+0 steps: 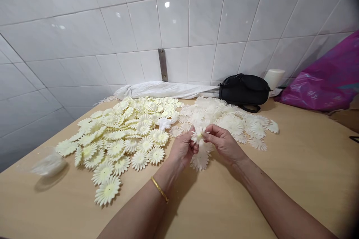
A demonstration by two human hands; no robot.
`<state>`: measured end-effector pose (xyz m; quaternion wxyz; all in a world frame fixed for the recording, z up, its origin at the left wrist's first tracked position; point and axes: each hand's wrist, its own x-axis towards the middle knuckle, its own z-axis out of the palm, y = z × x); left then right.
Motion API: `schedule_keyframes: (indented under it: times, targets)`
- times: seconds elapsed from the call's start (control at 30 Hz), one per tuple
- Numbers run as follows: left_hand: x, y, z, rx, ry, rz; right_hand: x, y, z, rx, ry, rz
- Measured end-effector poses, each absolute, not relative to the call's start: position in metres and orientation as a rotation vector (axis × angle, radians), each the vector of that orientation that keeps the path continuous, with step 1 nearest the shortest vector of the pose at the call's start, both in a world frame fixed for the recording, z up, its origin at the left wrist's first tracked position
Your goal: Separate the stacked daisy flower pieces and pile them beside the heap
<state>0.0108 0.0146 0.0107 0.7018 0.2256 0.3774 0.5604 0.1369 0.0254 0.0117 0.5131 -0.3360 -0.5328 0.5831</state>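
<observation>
Pinching one white fabric flower [198,135] between my left hand [182,149] and right hand [223,143], above the white pile [232,119], I grip by fingertips only, keeping petals flat and uncreased.

The flower [198,135] is half hidden by fingers [193,146]. The pink bag [325,78] is cut off at the right edge. The cup [47,164] is blurred.
</observation>
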Motion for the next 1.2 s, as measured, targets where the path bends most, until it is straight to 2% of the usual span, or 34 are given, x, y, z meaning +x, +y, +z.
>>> schedule_keyframes:
  times: [0.2, 0.33, 0.5, 0.83, 1.2]
  targets:
    - [0.000, 0.023, 0.002, 0.644, 1.100, 1.369, 0.149, 0.037, 0.015, -0.866, -0.947, 1.308]
    - [-0.001, 0.018, 0.005, 0.736, 1.082, 1.409, 0.147, 0.035, 0.014, -0.921, -1.064, 1.296]
    - [0.008, 0.008, 0.013, 0.781, 0.864, 1.233, 0.136, 0.024, 0.014, -0.911, -1.309, 1.238]
    - [0.011, 0.006, 0.007, 1.234, 1.074, 1.341, 0.139, 0.028, 0.011, -0.964, -1.201, 1.379]
    - [0.009, 0.009, 0.011, 1.008, 1.038, 1.334, 0.135, 0.020, 0.015, -0.813, -1.295, 1.585]
